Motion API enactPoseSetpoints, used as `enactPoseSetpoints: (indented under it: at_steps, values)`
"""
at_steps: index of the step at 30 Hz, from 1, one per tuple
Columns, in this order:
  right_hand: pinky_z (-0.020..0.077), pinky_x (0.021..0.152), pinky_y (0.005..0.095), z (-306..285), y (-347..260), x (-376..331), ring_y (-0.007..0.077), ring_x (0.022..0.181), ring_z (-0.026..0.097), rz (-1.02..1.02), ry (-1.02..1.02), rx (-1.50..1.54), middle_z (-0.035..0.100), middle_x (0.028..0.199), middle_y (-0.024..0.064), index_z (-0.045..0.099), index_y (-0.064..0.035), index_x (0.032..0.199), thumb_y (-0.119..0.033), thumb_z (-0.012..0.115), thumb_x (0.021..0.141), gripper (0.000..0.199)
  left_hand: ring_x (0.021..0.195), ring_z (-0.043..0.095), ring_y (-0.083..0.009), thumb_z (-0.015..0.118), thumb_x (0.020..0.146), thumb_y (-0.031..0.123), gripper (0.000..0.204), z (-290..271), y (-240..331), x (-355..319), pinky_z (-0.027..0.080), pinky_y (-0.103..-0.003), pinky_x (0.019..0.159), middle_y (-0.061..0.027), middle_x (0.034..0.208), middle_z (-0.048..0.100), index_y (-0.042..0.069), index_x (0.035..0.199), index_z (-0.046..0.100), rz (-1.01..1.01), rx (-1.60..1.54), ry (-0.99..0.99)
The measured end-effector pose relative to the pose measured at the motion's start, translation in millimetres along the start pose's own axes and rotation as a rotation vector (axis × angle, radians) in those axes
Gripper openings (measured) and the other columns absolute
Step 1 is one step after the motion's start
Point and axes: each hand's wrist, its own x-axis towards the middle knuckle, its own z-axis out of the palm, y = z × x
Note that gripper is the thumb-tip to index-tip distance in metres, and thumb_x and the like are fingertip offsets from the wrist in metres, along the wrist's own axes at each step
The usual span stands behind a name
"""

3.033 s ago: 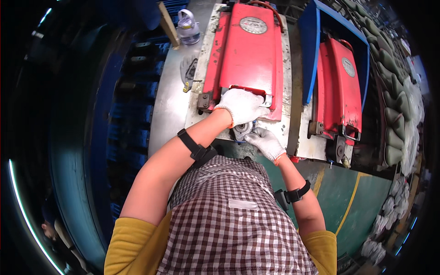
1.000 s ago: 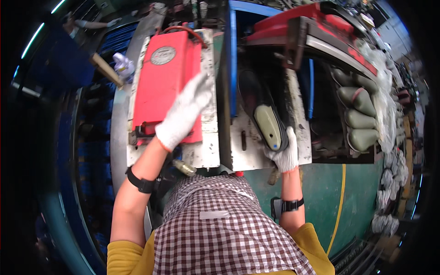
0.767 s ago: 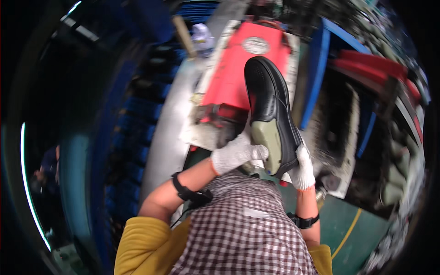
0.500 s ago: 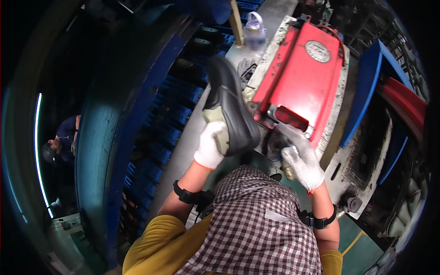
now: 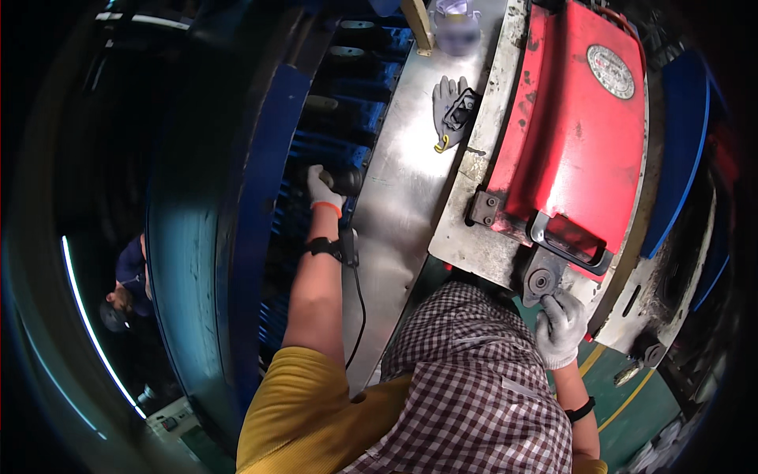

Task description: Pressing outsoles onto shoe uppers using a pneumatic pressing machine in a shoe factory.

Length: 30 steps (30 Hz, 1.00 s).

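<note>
My left hand (image 5: 322, 189), in a white glove, reaches out over the blue rack and is closed on a black shoe (image 5: 346, 182). Only one end of the shoe shows; the rest is lost in the dark between the rack's parts. On the other side, my gloved right hand (image 5: 562, 330) has its fingers curled beside the round metal boss (image 5: 541, 281) at the near end of a red-lidded mould (image 5: 588, 150). Its fingertips lie at the edge of that boss, and what they hold, if anything, is hidden. The mould's lid is down, with a black handle (image 5: 570, 245) at its near end.
Between rack and mould runs a metal bench (image 5: 403, 189). A grey glove (image 5: 450, 110) and a clear jug (image 5: 456, 28) lie and stand on it. A blue panel (image 5: 683, 158) and another mould plate (image 5: 671, 284) are at right. A person (image 5: 130, 276) is far left.
My left hand has carried the shoe from in front of me leftward to the blue rack. My right hand has moved down from the mould's handle to beside the boss. The view has shifted.
</note>
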Motion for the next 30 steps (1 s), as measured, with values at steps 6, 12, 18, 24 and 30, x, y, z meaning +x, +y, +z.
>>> enactPoseSetpoints:
  at_steps: [6, 12, 18, 24, 30]
  values:
    - [0.054, 0.078, 0.0423, 6.3, 0.8, -6.0, 0.0324, 0.091, 0.066, 0.083, -0.037, 0.001, 0.068, 0.112, 0.0113, 0.066, -0.0134, 0.108, 0.0, 0.07, 0.063, 0.047, 0.062, 0.046, -0.012, 0.072, 0.083, 0.031, 0.035, 23.6, 35.8, 91.7, 0.046, -0.04, 0.068, 0.0069, 0.061, 0.044, 0.022, 0.062, 0.046, 0.111, 0.084, 0.038]
    - [0.0541, 0.076, 0.0424, 10.1, 3.2, -13.5, 0.0327, 0.088, 0.066, 0.128, -0.024, -0.029, 0.069, 0.109, 0.0121, 0.067, -0.0112, 0.106, 0.0, 0.07, 0.063, 0.044, 0.105, 0.062, -0.0187, 0.065, 0.097, 0.052, 0.04, 20.7, 21.2, 102.8, 0.05, -0.046, 0.096, -0.0006, 0.115, 0.067, 0.02, 0.122, 0.063, 0.149, 0.059, -0.055]
    - [0.0555, 0.085, 0.0463, 7.9, 9.4, -23.1, 0.0365, 0.098, 0.069, 0.128, -0.06, -0.01, 0.07, 0.113, 0.0157, 0.066, -0.005, 0.113, 0.001, 0.069, 0.076, 0.038, 0.135, 0.054, -0.0359, 0.064, 0.097, 0.046, 0.07, -88.6, -9.9, -6.4, 0.045, -0.045, 0.111, -0.0201, 0.152, 0.051, 0.002, 0.149, 0.048, 0.776, 0.523, 0.653]
    - [0.0533, 0.093, 0.0488, 4.5, 14.5, -36.6, 0.0392, 0.102, 0.067, 0.202, -0.124, 0.018, 0.069, 0.117, 0.0185, 0.068, -0.0012, 0.116, 0.0, 0.069, 0.078, 0.038, 0.127, 0.06, -0.0371, 0.066, 0.093, 0.054, 0.07, -196.1, -2.6, -4.5, 0.045, -0.047, 0.111, -0.0179, 0.135, 0.065, 0.008, 0.145, 0.054, 0.276, 0.27, 0.931]
    - [0.0522, 0.096, 0.0489, 4.2, 15.0, -49.7, 0.0402, 0.105, 0.066, 0.301, -0.127, 0.074, 0.068, 0.118, 0.0214, 0.067, 0.0006, 0.122, 0.0, 0.068, 0.081, 0.041, 0.123, 0.063, -0.035, 0.062, 0.091, 0.059, 0.048, -262.6, 34.4, 51.4, 0.032, -0.061, 0.114, -0.0073, 0.115, 0.077, 0.018, 0.11, 0.077, -0.192, 0.025, 0.258]
